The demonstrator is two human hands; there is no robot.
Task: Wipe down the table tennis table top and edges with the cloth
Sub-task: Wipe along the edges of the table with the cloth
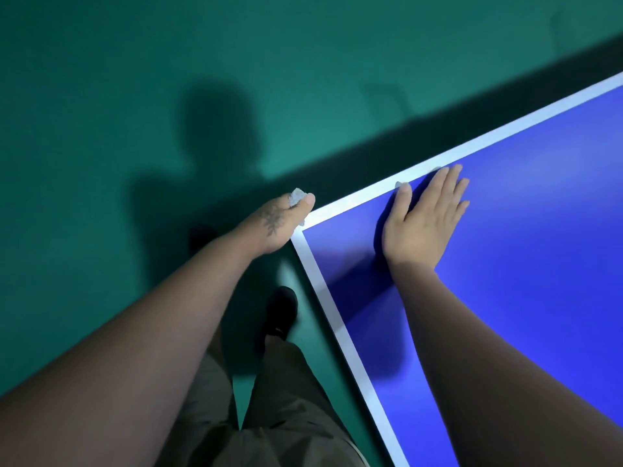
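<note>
The blue table tennis table [526, 251] with its white border line fills the right side, and its corner lies near the middle of the view. My left hand [278, 222] is at that corner, off the table's edge, and grips a small grey cloth [298, 197] that peeks out between thumb and fingers. My right hand [426, 219] lies flat on the blue top just inside the far white line, with its fingers straight and pointing toward that edge.
A green floor [135, 79] surrounds the table, with my shadow on it. My legs in khaki trousers and a dark shoe [281, 311] stand close to the table's near edge.
</note>
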